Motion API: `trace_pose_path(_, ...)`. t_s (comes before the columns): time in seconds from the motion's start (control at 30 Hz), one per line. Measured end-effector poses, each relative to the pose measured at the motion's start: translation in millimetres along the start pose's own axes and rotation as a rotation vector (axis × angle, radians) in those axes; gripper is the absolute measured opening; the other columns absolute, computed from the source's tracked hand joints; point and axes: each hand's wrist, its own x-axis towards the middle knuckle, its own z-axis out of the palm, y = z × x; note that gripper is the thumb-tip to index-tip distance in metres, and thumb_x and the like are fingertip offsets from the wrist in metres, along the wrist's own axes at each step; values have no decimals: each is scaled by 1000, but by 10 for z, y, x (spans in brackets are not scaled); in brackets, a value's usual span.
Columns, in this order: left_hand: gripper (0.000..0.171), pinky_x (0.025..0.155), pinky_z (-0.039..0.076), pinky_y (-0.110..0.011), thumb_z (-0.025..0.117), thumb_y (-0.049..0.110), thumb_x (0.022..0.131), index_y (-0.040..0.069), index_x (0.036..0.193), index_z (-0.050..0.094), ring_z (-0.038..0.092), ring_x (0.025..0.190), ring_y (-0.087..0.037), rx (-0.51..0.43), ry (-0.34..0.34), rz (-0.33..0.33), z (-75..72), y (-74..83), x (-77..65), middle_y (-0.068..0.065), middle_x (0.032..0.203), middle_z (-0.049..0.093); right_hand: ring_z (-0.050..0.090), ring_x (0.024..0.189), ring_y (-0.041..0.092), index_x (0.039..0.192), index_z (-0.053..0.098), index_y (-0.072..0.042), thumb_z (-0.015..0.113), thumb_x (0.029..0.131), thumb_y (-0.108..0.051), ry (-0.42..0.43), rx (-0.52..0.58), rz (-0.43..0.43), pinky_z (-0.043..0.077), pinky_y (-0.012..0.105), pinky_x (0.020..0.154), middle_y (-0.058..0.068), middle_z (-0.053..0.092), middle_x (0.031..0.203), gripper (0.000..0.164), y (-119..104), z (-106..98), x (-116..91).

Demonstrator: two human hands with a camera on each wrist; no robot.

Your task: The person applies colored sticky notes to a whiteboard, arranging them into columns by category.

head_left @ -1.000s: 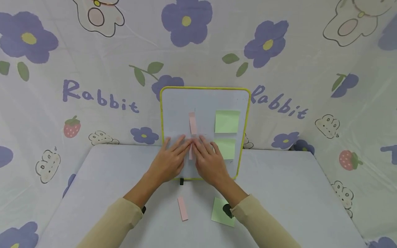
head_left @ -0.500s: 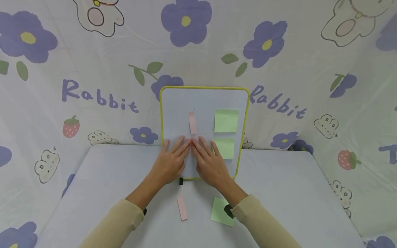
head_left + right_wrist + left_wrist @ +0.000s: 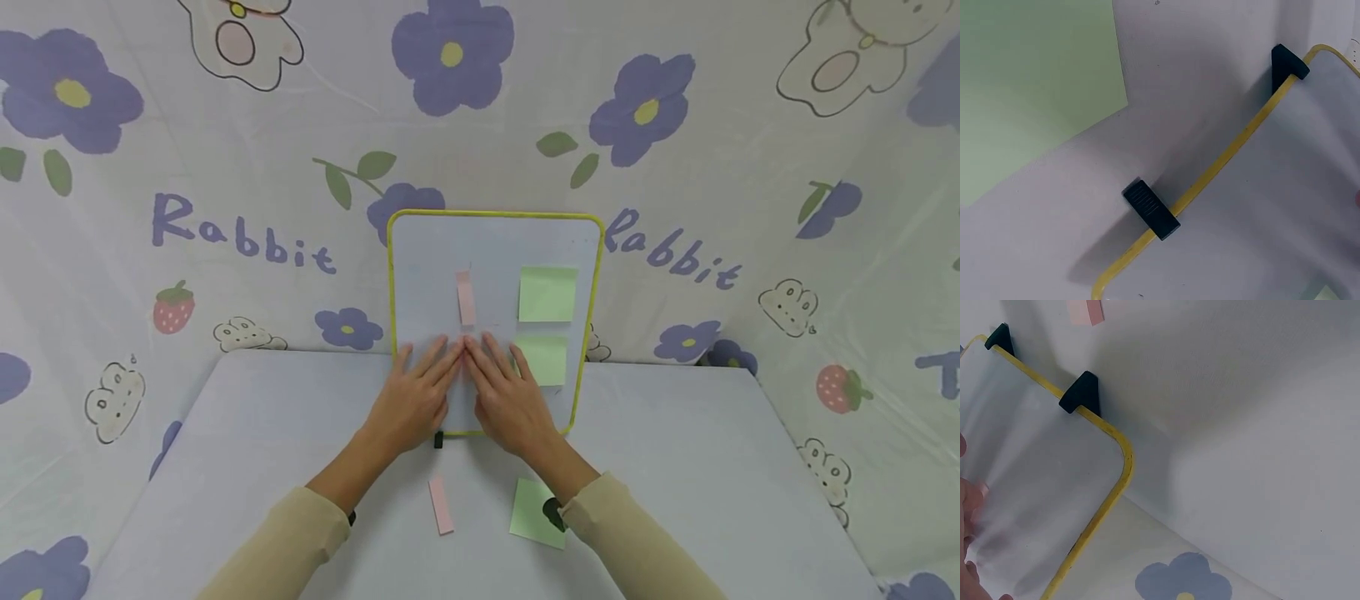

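A yellow-edged whiteboard (image 3: 423,258) stands upright on the table. My left hand (image 3: 408,404) and right hand (image 3: 513,408) lie against its lower middle, fingers extended and index fingertips meeting. Under those fingertips is a pink sticky strip (image 3: 982,490), almost wholly covered in the head view; its end shows in the left wrist view. Just above sits another pink strip (image 3: 466,298), stuck upright with a slight tilt. On the board's right side are an upper green sticky note (image 3: 547,294) and a lower green note (image 3: 547,362), the latter close to my right fingers.
On the table (image 3: 675,467) in front lie a narrow pink sticky pad (image 3: 441,505) and a green sticky pad (image 3: 527,512), partly behind my right wrist. Black feet (image 3: 1151,210) hold the board's bottom edge. A flower-patterned cloth (image 3: 495,158) hangs behind.
Both hands slide slightly down together along the lower pink strip, whose lower end showed between them a second ago and is now covered. Everything else stays in place.
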Motion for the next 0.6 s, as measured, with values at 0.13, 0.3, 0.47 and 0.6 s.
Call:
trace_pose_path(0.13, 63, 105, 37, -61, 70, 23, 86, 5, 144, 53, 39, 143, -27, -5, 13, 3, -2, 9, -4, -7, 152, 46, 29, 148, 29, 149, 44, -3, 63, 89, -18, 2, 16, -5, 27, 54, 114, 8, 35, 159, 64, -4, -5, -21)
trace_pose_path(0.3, 63, 104, 37, -61, 71, 23, 86, 5, 143, 53, 40, 142, -28, 0, 11, 7, -6, 12, -14, -7, 152, 47, 31, 146, 29, 147, 48, -4, 66, 88, -19, 5, 25, -13, 30, 55, 113, 8, 39, 157, 64, -8, -3, -54)
trace_pose_path(0.47, 63, 106, 36, -60, 70, 23, 87, 5, 144, 52, 38, 143, -27, 3, -11, 1, -7, 17, -16, -6, 153, 45, 31, 147, 29, 148, 47, -4, 67, 87, -20, 0, 13, -9, 29, 54, 114, 7, 38, 158, 66, -11, 11, -67)
trace_pose_path(0.6, 63, 106, 36, -60, 68, 24, 89, 5, 146, 50, 36, 144, -27, 5, -34, -3, 0, 20, -25, -6, 154, 43, 29, 148, 28, 150, 44, -5, 67, 88, -20, -24, 10, -2, 28, 54, 115, 6, 35, 159, 68, -19, 9, -77)
